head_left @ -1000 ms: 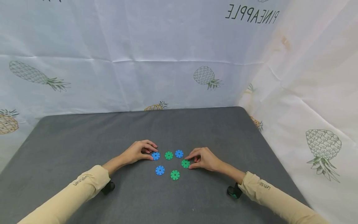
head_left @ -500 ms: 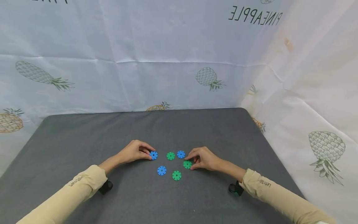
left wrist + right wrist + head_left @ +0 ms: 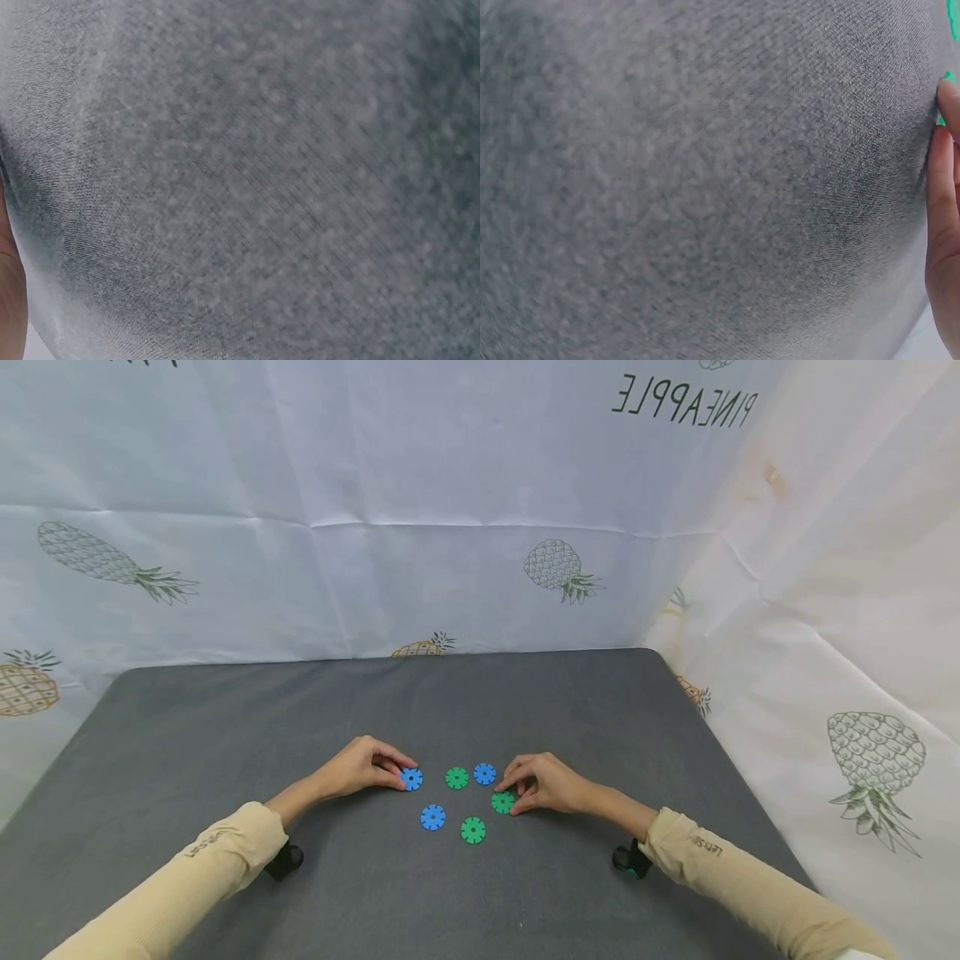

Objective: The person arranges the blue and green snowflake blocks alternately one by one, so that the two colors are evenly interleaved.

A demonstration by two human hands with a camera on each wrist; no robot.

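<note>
In the head view my left hand (image 3: 360,767) pinches a blue notched plastic disc (image 3: 412,779) between thumb and fingers, at the left of a loose group. Opposite it, my right hand (image 3: 547,783) has thumb and index finger on the edges of a green notched disc (image 3: 502,802). Between the hands lie another green disc (image 3: 457,778) and a blue disc (image 3: 483,774). Nearer the body are a blue disc (image 3: 432,817) and a green disc (image 3: 473,830). The right wrist view catches fingers (image 3: 943,195) at its right edge, with bits of green beside them.
A dark grey cloth (image 3: 360,893) covers the table. White pineapple-print curtains (image 3: 442,585) hang behind it and along the right side. Each wrist carries a small black camera, one being the left camera (image 3: 285,862).
My left hand has drawn its blue disc slightly left, away from the neighbouring green disc. The right hand stays at its green disc. The head view has shifted a little.
</note>
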